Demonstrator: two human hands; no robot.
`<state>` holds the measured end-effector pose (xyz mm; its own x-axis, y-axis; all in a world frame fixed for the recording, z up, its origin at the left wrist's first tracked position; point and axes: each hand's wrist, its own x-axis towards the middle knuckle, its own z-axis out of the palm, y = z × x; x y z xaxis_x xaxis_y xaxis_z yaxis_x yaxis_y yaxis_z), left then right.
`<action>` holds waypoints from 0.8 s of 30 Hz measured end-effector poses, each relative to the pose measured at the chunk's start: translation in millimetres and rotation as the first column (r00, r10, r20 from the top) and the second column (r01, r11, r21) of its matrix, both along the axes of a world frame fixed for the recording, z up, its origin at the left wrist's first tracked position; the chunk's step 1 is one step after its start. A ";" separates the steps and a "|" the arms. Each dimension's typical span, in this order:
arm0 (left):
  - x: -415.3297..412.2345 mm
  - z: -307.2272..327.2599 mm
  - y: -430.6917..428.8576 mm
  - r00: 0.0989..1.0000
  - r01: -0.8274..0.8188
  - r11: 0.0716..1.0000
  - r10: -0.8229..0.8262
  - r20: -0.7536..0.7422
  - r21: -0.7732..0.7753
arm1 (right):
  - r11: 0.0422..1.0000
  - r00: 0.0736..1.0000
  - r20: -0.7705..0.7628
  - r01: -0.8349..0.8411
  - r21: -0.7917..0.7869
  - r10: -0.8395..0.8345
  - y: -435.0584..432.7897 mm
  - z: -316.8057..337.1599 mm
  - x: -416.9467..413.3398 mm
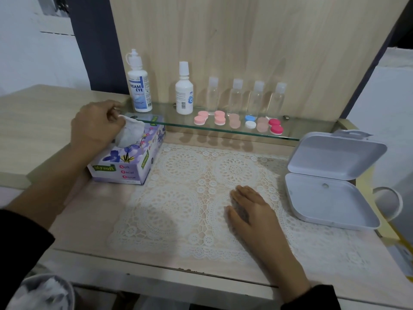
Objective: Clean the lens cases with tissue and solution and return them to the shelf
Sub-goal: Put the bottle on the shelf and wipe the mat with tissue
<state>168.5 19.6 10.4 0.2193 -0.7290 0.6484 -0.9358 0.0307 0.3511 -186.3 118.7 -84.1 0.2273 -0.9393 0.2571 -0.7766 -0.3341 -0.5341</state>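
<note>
The left grip pinches a tissue standing up from the tissue box at the lace mat's left edge. The right grip lies flat on the mat, fingers straight, holding nothing. Open mat lies between the box and the white hinged case. The lens cases sit in a row near the glass shelf's front edge, their long axes running roughly back to front.

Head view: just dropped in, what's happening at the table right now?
The person's left hand pinches a tissue sticking up out of the tissue box. The right hand lies flat on the lace mat, holding nothing. The lens cases all sit on the glass shelf, beside the solution bottles. None has been picked up. A white hinged box lies open at the right.
</note>
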 end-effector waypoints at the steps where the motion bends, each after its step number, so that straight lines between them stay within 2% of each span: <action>1: 2.9 1.1 -0.4 1.000 0.011 1.000 -0.011 0.024 -0.008 | 1.000 1.000 -0.002 0.001 -0.002 -0.001 0.2 0.1 0.1; 5: 12.0 4.2 -0.2 0.998 0.046 0.998 -0.045 0.035 -0.040 | 1.000 1.000 -0.002 0.004 0.001 -0.004 0.7 0.4 -0.2; 8: 2.3 11.7 7.6 0.983 0.070 0.989 -0.090 -0.158 -0.132 | 1.000 1.000 0.003 0.001 -0.016 -0.001 0.8 -0.5 -0.5; 10: -8.4 19.1 13.2 0.938 0.101 0.977 -0.156 -0.310 -0.185 | 1.000 1.000 0.008 0.002 -0.021 -0.002 0.8 -0.7 -0.7; 16: -47.5 36.6 23.3 0.840 0.187 0.955 -0.276 -0.467 -0.229 | 1.000 1.000 0.004 0.003 -0.001 -0.003 0.8 1.1 -0.2; 19: -75.5 36.0 32.8 0.677 0.341 0.921 -0.381 -0.630 -0.190 | 1.000 1.000 0.000 0.003 -0.001 -0.003 1.2 0.4 -0.6; 23: -112.8 25.9 47.7 0.291 0.590 0.799 -0.348 -0.891 -0.119 | 1.000 1.000 -0.006 0.007 0.008 -0.007 2.2 2.0 -0.7; 24: -121.1 21.3 51.2 0.252 0.621 0.777 -0.324 -0.912 -0.105 | 1.000 1.000 -0.003 0.005 0.007 -0.005 2.5 2.6 -0.3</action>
